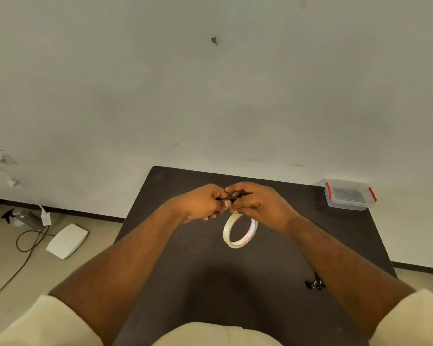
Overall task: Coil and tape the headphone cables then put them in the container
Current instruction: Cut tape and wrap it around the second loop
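On the floor at far left a dark spray bottle (25, 217) lies beside a white plug (45, 217), whose dark cord (26, 245) loops past a flat white box (67, 240). The dark worktop (185, 283) stands against a pale wall (210, 83). Above its middle, the left hand (201, 204) has its fingers curled, pinching a small bundle of black headphone cable (235, 196) at its tip. The right hand (259, 204) meets it from the other side, fingers bent round the same cable, so both hands grip it between them, raised off the worktop. Just below the right hand a roll of clear tape (240, 230) hangs tilted on edge; whether a finger carries it cannot be made out. Farther right, near the worktop's front edge by the right forearm, a second pair of black earphones (315, 283) lies loose. At the far right back corner sits a clear plastic container (348, 196) with red clips, well apart from the hands.
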The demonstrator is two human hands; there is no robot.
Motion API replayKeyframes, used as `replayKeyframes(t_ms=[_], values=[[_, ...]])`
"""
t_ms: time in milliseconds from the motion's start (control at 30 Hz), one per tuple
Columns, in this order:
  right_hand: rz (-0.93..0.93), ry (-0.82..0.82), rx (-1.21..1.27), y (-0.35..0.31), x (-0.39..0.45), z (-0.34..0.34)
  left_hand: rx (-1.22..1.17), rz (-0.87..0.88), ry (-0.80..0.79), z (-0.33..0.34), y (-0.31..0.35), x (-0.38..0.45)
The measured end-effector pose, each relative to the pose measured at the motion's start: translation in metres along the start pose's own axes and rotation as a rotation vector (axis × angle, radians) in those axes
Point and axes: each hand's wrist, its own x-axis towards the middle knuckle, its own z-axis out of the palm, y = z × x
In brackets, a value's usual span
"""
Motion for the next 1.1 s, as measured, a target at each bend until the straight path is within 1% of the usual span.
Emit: replayKeyframes(t_ms=[100, 267, 367, 533, 633, 767, 833, 967, 1100], values=[[-0.087, 0.031, -0.114, -0.006, 0.002, -0.004, 0.009, -0.006, -0.048, -0.006, 0.006, -0.003], [-0.197, 0.055, -0.259, -0.007, 0.005, 0.000, -0.018, -0.018, -0.019, -0.006, 0.006, 0.000], [-0.066, 0.096, -0.165, -0.008, 0.004, -0.001, -0.118, -0.013, -0.014, -0.005, 0.005, 0.000], [-0.023, 0.149, -0.129, -0.013, 0.004, -0.005, -0.348, -0.054, -0.086, -0.010, 0.003, 0.000], [0.076, 0.146, -0.014, -0.013, 0.006, -0.007, -0.370, -0.073, -0.097, -0.012, 0.002, 0.000], [0.269, 0.182, 0.268, -0.019, 0.010, -0.007, -0.255, -0.039, -0.071, -0.010, 0.000, -0.002], [0.378, 0.183, 0.368, -0.019, 0.014, -0.007, -0.107, -0.009, 0.010, -0.005, 0.000, -0.003], [0.572, 0.126, 0.496, -0.012, 0.026, -0.013, 0.221, 0.065, 0.180, 0.011, 0.000, 0.003], [0.670, 0.111, 0.603, -0.009, 0.034, -0.018, 0.337, 0.134, 0.318, 0.021, -0.002, 0.010]])
